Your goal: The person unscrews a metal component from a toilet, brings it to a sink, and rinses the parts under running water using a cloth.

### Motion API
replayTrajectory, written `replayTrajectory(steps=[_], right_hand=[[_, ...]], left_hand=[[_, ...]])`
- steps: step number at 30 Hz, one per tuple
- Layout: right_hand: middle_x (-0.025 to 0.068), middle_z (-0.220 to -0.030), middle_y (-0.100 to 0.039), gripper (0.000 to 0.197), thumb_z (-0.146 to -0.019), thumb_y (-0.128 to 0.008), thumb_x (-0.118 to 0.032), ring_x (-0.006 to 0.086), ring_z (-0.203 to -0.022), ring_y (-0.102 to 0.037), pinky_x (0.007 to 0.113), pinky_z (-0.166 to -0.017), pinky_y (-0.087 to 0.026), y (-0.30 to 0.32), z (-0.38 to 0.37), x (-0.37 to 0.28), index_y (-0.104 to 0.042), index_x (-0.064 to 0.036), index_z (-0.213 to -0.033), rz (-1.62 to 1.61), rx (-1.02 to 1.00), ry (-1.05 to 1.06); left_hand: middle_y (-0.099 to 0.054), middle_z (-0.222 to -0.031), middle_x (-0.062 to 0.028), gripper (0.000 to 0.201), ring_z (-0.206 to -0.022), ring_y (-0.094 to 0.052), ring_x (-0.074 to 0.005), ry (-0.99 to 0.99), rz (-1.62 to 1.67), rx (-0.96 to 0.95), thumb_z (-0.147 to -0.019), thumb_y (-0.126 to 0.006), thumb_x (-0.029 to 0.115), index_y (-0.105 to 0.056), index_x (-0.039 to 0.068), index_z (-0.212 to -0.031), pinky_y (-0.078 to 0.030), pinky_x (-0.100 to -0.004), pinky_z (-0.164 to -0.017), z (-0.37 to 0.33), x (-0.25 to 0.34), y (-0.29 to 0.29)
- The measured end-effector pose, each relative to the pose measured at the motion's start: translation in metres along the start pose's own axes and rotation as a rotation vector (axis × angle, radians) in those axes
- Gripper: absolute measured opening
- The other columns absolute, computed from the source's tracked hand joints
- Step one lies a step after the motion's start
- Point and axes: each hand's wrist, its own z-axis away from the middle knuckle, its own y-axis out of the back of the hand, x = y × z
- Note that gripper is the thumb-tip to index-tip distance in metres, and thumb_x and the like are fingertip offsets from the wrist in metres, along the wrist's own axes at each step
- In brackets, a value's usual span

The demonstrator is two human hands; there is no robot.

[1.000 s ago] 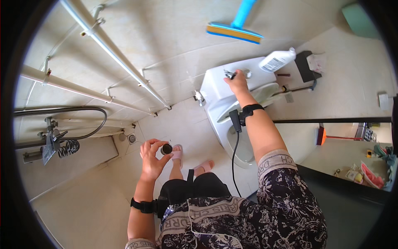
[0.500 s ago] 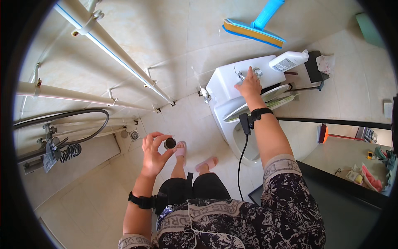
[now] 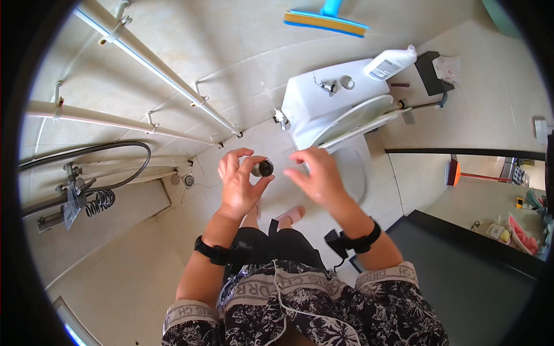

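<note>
Between the thumb and fingers of my left hand is a small short cylinder with a dark round end; its exact kind does not show. My right hand is just to the right of it, a small gap away, with fingers apart and nothing in them. Beyond the hands stands a white toilet with its seat and lid raised. A chrome fitting and a small round silvery ring rest on top of its tank.
A white bottle lies at the tank's right end. A blue squeegee-like head with a yellow strip is on the wall behind. White pipes and a shower hose run along the left. A dark-framed mirror stands right.
My right hand has drawn back from the tank top toward me, beside my left hand. My left hand has moved right and up with the small cylinder still held.
</note>
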Motion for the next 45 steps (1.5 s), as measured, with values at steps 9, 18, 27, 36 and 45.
replayTrajectory(steps=[9, 18, 27, 36, 45], right_hand=[[0.0071, -0.091, -0.059, 0.037, -0.067, -0.076, -0.018, 0.0263, -0.083, -0.056, 0.036, -0.074, -0.042, 0.019, 0.058, -0.043, -0.056, -0.0068, -0.096, 0.136, 0.292, -0.03], [0.0086, -0.09, -0.058, 0.036, -0.07, -0.074, -0.021, 0.025, -0.081, -0.055, 0.036, -0.07, -0.044, 0.038, 0.114, 0.004, -0.056, -0.0056, -0.097, -0.096, 0.407, -0.299], [0.0066, -0.079, -0.061, 0.03, -0.073, -0.071, -0.023, 0.0229, -0.072, -0.057, 0.034, -0.066, -0.046, 0.066, 0.155, 0.051, -0.058, -0.003, -0.092, -0.152, 0.592, -0.619], [0.0057, -0.065, -0.058, 0.027, -0.073, -0.063, -0.031, 0.0153, -0.056, -0.054, 0.029, -0.049, -0.042, 0.084, 0.182, 0.219, -0.059, -0.004, -0.073, -0.801, 0.399, -1.085], [0.0076, -0.064, -0.05, 0.035, -0.073, -0.061, -0.036, 0.0203, -0.057, -0.046, 0.034, -0.056, -0.039, 0.073, 0.183, 0.268, -0.05, -0.0029, -0.078, -1.444, 0.246, -1.325]], left_hand=[[-0.049, -0.109, -0.0075, 0.045, -0.097, -0.041, -0.0252, -0.066, 0.147, 0.177, -0.06, -0.081, 0.015, -0.061, 0.013, -0.101, -0.032, -0.0382, -0.087, 0.016, 0.053, -0.043], [-0.05, -0.1, -0.007, 0.037, -0.096, -0.042, -0.026, -0.161, 0.066, 0.054, -0.063, -0.076, 0.014, -0.065, 0.011, -0.098, -0.032, -0.0375, -0.084, 0.03, 0.112, -0.086], [-0.049, -0.099, -0.0077, 0.028, -0.099, -0.045, -0.0284, -0.284, 0.0, 0.007, -0.067, -0.065, 0.008, -0.063, 0.01, -0.094, -0.033, -0.0412, -0.086, 0.046, 0.166, -0.157], [-0.044, -0.119, -0.0079, 0.069, -0.112, -0.04, -0.0283, -0.005, -0.21, -0.139, -0.067, -0.075, 0.027, -0.046, 0.016, -0.129, -0.028, -0.0429, -0.097, 0.064, 0.144, -0.14], [-0.04, -0.127, -0.0073, 0.058, -0.118, -0.037, -0.0284, 0.743, -0.733, 0.001, -0.073, -0.07, 0.027, -0.048, 0.024, -0.127, -0.03, -0.0485, -0.098, 0.197, -0.054, 0.027]])
